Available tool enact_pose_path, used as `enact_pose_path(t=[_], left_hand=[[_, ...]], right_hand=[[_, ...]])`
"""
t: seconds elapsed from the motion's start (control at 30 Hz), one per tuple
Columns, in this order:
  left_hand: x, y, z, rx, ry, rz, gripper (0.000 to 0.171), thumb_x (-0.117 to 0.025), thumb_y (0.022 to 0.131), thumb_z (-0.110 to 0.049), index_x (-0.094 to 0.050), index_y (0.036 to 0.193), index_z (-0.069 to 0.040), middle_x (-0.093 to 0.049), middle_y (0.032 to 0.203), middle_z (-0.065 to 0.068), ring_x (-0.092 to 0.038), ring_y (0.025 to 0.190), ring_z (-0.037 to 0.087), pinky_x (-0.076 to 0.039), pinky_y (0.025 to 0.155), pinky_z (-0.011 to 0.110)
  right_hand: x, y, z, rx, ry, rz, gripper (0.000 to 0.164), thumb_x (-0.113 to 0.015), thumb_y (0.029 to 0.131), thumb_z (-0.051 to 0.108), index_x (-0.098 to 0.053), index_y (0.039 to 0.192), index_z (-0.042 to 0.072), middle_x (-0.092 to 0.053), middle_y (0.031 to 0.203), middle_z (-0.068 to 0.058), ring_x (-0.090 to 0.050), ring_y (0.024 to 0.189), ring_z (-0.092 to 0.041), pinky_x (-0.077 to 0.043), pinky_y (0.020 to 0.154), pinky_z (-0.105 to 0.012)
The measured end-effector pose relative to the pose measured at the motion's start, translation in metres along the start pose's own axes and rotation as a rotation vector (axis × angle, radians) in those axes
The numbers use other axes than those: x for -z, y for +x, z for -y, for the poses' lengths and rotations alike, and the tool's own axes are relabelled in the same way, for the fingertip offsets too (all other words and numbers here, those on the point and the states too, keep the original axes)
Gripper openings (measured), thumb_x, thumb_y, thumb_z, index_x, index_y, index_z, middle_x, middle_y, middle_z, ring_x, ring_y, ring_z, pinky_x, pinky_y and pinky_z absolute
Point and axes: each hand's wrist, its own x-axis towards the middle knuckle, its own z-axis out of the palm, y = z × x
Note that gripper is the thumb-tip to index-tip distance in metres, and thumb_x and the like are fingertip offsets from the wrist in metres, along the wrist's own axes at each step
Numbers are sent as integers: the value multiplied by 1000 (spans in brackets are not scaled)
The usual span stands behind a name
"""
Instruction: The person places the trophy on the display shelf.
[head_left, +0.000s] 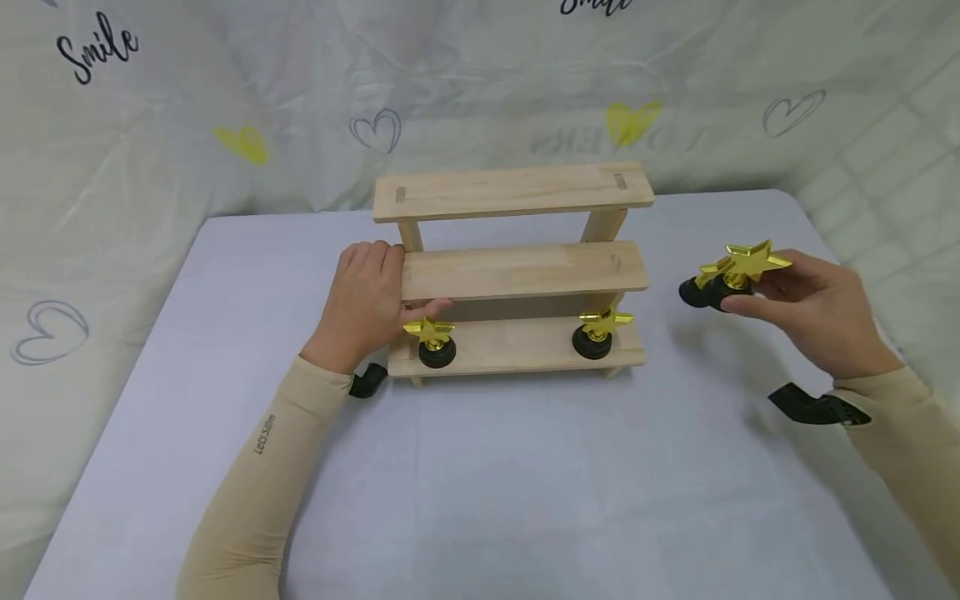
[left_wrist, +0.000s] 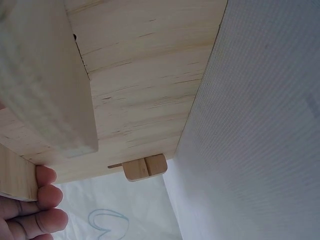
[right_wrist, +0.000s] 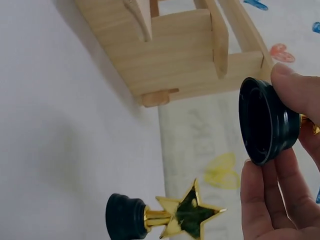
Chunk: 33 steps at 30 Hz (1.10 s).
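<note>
A three-tier wooden shelf stand stands on the white table. My left hand grips the left end of its middle tier, with the thumb extended below that board; its fingertips show at the board edge in the left wrist view. Gold star trophies with round black bases stand at the bottom tier's left and right. Right of the stand, my right hand pinches another star trophy by its black base. A further trophy stands on the table near it, partly covered in the head view.
White table surface extends in front of and on both sides of the stand. Behind it hangs a pale sheet printed with hearts and lettering. A black strap piece sits at the right wrist, another at the left.
</note>
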Motion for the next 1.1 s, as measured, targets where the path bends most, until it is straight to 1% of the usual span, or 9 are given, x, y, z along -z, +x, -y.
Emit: enact_pose_path(t=[0.23, 0.37, 0.47, 0.53, 0.67, 0.83, 0.87, 0.97, 1.1], left_hand=[[0, 0, 0, 7, 1, 10, 80, -47, 82, -78, -51, 81, 1, -46, 69, 11, -45, 65, 30, -43, 71, 42], [1, 0, 0, 12, 3, 20, 78, -52, 80, -77, -51, 82, 1, -45, 69, 11, -44, 65, 29, -42, 71, 42], [1, 0, 0, 10, 3, 26, 77, -55, 79, -76, -51, 82, 1, -45, 69, 11, -44, 65, 29, -41, 70, 42], [1, 0, 0, 9, 4, 28, 77, -54, 80, -76, -51, 82, 1, -45, 69, 11, -44, 65, 29, -41, 70, 42], [1, 0, 0, 15, 7, 25, 79, -51, 81, -77, -51, 82, 1, -45, 69, 11, -44, 65, 29, -41, 70, 42], [1, -1, 1, 26, 10, 39, 80, -49, 80, -79, -52, 84, 2, -46, 70, 11, -46, 67, 30, -42, 73, 42], [1, -1, 1, 26, 9, 38, 81, -49, 80, -79, -52, 84, 2, -47, 70, 11, -46, 67, 30, -42, 73, 42], [1, -1, 1, 24, 7, 33, 81, -51, 80, -78, -53, 85, 2, -47, 70, 11, -46, 67, 30, -42, 73, 42], [0, 0, 0, 13, 9, 18, 81, -50, 80, -78, -53, 85, 2, -49, 70, 12, -46, 67, 30, -43, 73, 42]], right_hand=[[-6, 6, 12, 46, -3, 11, 51, -73, 68, -22, -61, 116, -12, -72, 105, 0, -67, 97, -7, -50, 87, -8], [-12, 9, 21, 58, -62, 16, 51, -75, 68, -21, -61, 116, -11, -72, 104, 1, -68, 95, -7, -51, 84, -8], [-18, 11, 29, 55, -69, 19, 51, -76, 68, -19, -62, 116, -10, -73, 103, 0, -69, 93, -8, -51, 85, -8], [-22, 12, 34, 50, -40, 24, 50, -75, 68, -19, -61, 116, -11, -73, 102, -1, -69, 93, -9, -52, 84, -9], [-30, 15, 44, 50, -36, 22, 49, -76, 68, -18, -62, 115, -10, -73, 99, -1, -69, 91, -9, -52, 84, -10], [-43, 19, 55, 86, -18, 20, 48, -76, 67, -19, -62, 113, -12, -72, 98, -2, -69, 90, -10, -52, 88, -12], [-46, 20, 57, 94, 9, 26, 48, -76, 67, -20, -61, 112, -13, -72, 98, -4, -69, 90, -12, -52, 89, -13], [-53, 22, 64, 112, 15, 41, 49, -75, 67, -20, -61, 113, -13, -72, 100, -4, -69, 91, -12, -52, 90, -14], [-64, 26, 70, 141, 64, 76, 52, -75, 66, -23, -60, 114, -15, -71, 101, -7, -70, 91, -13, -52, 91, -16]])
